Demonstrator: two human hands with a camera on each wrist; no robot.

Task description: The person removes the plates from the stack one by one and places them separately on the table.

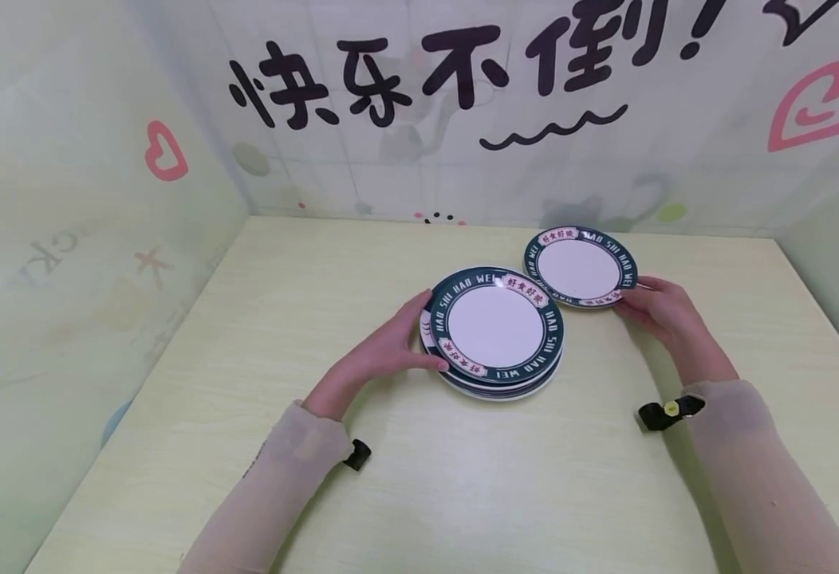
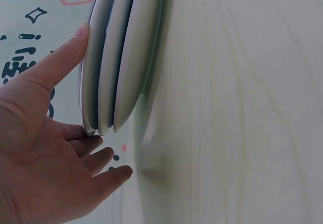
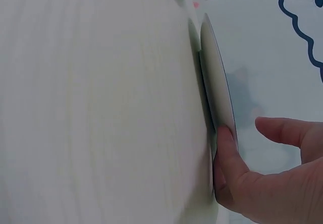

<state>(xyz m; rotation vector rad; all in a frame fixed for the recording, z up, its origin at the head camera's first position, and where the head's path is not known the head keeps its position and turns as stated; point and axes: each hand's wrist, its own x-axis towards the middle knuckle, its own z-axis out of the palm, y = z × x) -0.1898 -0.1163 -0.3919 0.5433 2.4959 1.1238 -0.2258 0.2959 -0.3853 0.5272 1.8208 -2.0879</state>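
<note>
A stack of round plates, white with dark green lettered rims, lies mid-table. Its edges fill the upper part of the left wrist view. My left hand rests against the stack's left side, thumb on the rim and the other fingers fairly straight and spread. Back and to the right, touching or nearly touching the stack, is a single matching plate. My right hand holds this plate's right edge, some fingers curled at the rim and underside, while one digit stands apart above it.
The pale wooden table meets a back wall with black writing and pink hearts. A side wall stands at the left. Black camera straps circle the wrists over the sleeves.
</note>
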